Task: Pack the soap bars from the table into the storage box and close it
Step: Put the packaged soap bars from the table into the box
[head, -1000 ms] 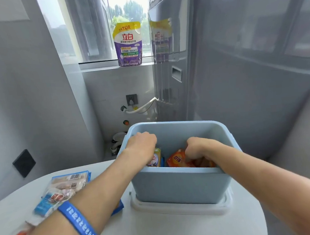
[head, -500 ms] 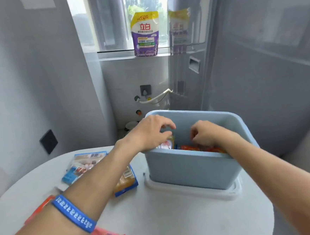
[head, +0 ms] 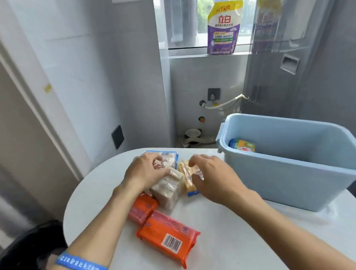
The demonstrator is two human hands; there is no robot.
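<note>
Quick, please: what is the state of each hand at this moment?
Left hand: fingers curled over a clear-wrapped soap pack; grip cannot be told.
Right hand: closing on the yellow soap bar; not lifted yet.

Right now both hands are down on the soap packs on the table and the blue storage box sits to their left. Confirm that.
Not quite: the head view shows the blue storage box to the right of the hands, not the left. The rest holds: the left hand and right hand are both down on the soap packs on the table.
</note>
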